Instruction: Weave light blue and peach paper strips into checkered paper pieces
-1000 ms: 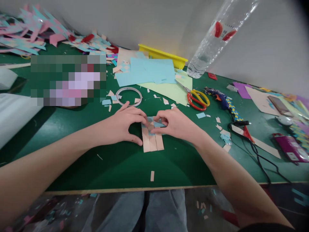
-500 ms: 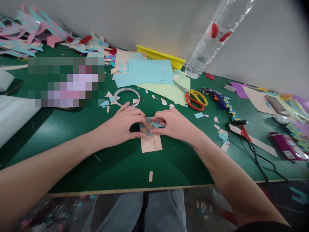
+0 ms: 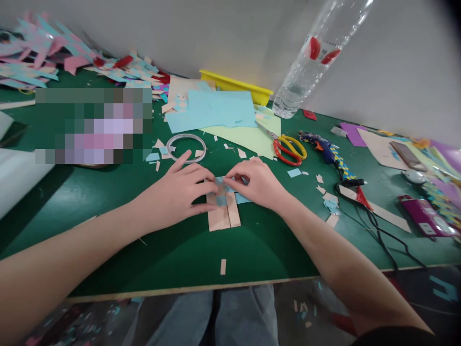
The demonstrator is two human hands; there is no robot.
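Pale peach paper strips (image 3: 219,220) lie side by side on the green table, with light blue strips woven across their upper part. My left hand (image 3: 185,191) rests at the left edge of this weave, fingers spread and tips touching the paper. At the upper right of the weave, my right hand (image 3: 254,181) pinches a paper strip between thumb and forefinger. A blue strip (image 3: 245,198) sticks out to the right beneath that hand. My fingers hide part of the woven area.
Behind my hands are a roll of tape (image 3: 186,148), scissors (image 3: 290,148), blue paper sheets (image 3: 223,108), a yellow tray (image 3: 236,86) and a water bottle (image 3: 306,72). To the right lie a glue gun (image 3: 326,150), black cable and purple case (image 3: 428,216). Paper scraps are scattered about.
My left fingers have opened from their curled hold and lie flatter on the weave. A peach strip has shifted, and more of the blue strip shows on the right. The view has moved slightly.
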